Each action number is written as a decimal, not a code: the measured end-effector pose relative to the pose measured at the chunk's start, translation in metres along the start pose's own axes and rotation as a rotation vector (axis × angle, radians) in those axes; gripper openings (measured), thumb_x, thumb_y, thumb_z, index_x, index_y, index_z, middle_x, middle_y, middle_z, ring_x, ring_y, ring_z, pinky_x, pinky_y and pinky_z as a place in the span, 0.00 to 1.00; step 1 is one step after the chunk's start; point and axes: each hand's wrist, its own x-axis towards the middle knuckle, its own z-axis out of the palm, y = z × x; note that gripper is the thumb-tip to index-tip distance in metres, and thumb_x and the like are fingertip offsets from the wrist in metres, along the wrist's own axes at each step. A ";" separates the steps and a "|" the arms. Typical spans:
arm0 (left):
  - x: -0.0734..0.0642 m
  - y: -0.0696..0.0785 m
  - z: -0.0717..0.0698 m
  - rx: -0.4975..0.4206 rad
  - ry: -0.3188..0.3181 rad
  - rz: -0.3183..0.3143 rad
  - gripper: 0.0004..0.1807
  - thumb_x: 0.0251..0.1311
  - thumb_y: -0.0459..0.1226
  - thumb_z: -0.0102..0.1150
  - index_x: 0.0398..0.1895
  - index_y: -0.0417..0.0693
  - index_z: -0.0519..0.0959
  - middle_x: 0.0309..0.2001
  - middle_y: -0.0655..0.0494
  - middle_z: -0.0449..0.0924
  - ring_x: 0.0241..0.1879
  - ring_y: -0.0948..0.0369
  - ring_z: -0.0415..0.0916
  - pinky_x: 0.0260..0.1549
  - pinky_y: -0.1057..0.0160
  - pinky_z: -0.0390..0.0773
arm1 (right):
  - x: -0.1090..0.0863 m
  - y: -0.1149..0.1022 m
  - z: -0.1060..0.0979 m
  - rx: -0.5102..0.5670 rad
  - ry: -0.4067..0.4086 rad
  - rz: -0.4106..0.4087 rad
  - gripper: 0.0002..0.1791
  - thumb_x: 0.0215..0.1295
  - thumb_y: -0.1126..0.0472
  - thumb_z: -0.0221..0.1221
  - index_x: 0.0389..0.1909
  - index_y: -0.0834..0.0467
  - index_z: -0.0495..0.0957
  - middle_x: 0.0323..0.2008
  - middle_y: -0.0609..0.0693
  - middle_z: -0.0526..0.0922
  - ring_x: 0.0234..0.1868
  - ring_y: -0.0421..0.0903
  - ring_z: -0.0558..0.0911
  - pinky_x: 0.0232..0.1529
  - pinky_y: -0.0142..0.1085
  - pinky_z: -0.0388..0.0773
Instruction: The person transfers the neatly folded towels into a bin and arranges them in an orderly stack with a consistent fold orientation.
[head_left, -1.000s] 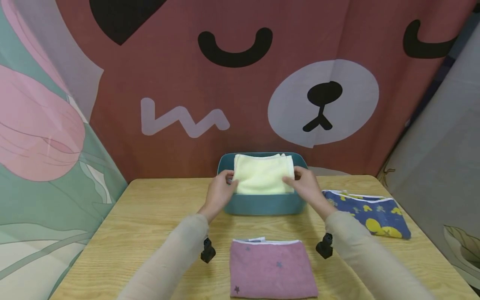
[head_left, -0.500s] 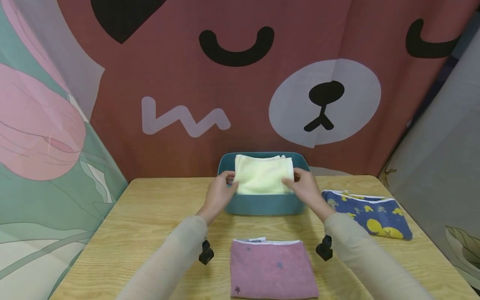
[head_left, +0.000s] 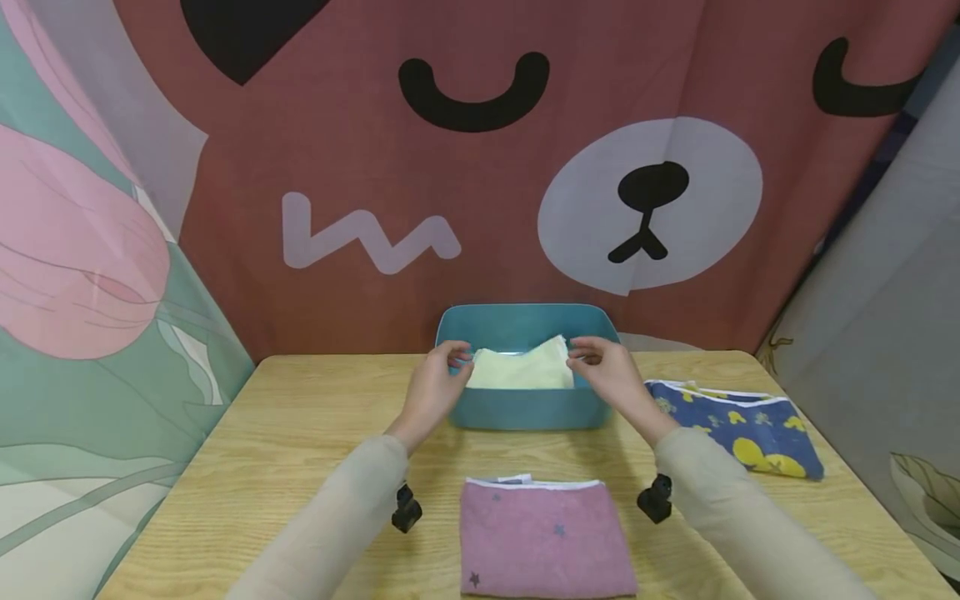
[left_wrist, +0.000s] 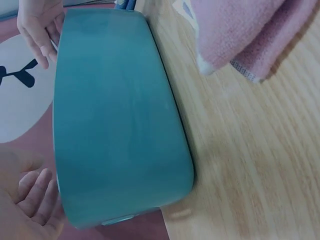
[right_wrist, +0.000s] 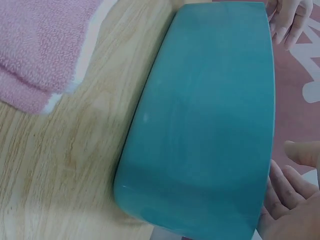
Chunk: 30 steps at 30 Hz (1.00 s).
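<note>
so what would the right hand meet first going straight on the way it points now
The right hand would likely meet the raised corner of the yellow cloth first; depth is unclear, so it might pass over it.

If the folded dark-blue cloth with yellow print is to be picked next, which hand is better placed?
Probably the right hand: it looks free, and the blue cloth lies near that arm's beige sleeve. The left hand is farther, at the opposite end of the teal rectangular bin.

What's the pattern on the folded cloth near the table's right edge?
The folded cloth is blue with yellow shapes and white edging, clearest in the head view.
</note>
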 end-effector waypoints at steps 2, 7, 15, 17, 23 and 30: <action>-0.001 0.001 -0.002 0.000 0.002 0.006 0.16 0.64 0.33 0.63 0.54 0.40 0.79 0.44 0.52 0.82 0.44 0.55 0.80 0.41 0.58 0.80 | -0.001 -0.001 -0.001 -0.006 0.002 -0.004 0.22 0.69 0.65 0.60 0.61 0.67 0.74 0.48 0.61 0.83 0.50 0.58 0.81 0.50 0.50 0.79; -0.003 0.002 -0.004 -0.007 0.014 0.026 0.15 0.64 0.33 0.63 0.53 0.40 0.80 0.43 0.52 0.83 0.44 0.55 0.80 0.40 0.57 0.80 | -0.003 -0.004 -0.002 -0.003 -0.002 -0.015 0.21 0.70 0.65 0.59 0.61 0.67 0.74 0.48 0.61 0.83 0.51 0.59 0.80 0.51 0.51 0.78; -0.010 0.006 -0.011 -0.077 0.011 0.016 0.12 0.67 0.36 0.60 0.52 0.45 0.81 0.45 0.55 0.83 0.44 0.57 0.79 0.44 0.56 0.78 | -0.011 -0.010 -0.006 0.001 0.010 -0.060 0.20 0.72 0.62 0.58 0.62 0.63 0.75 0.48 0.59 0.83 0.52 0.58 0.78 0.50 0.52 0.77; -0.013 0.007 -0.014 -0.099 0.007 0.007 0.12 0.68 0.37 0.59 0.52 0.46 0.81 0.45 0.56 0.83 0.45 0.57 0.78 0.46 0.56 0.78 | -0.013 -0.011 -0.007 0.013 0.015 -0.065 0.19 0.72 0.61 0.58 0.61 0.61 0.75 0.49 0.58 0.83 0.52 0.57 0.78 0.50 0.52 0.77; -0.020 0.010 -0.018 -0.156 -0.008 -0.007 0.12 0.69 0.37 0.58 0.52 0.47 0.81 0.47 0.56 0.83 0.46 0.58 0.77 0.49 0.56 0.78 | -0.022 -0.013 -0.009 0.067 0.018 -0.084 0.18 0.73 0.59 0.58 0.60 0.60 0.77 0.49 0.57 0.83 0.51 0.55 0.78 0.48 0.48 0.77; -0.032 0.014 -0.024 -0.208 0.006 0.033 0.11 0.68 0.35 0.60 0.51 0.44 0.82 0.48 0.54 0.83 0.46 0.57 0.78 0.48 0.55 0.78 | -0.035 -0.013 -0.012 0.107 0.016 -0.102 0.18 0.73 0.56 0.58 0.58 0.59 0.78 0.49 0.56 0.83 0.50 0.52 0.79 0.49 0.46 0.75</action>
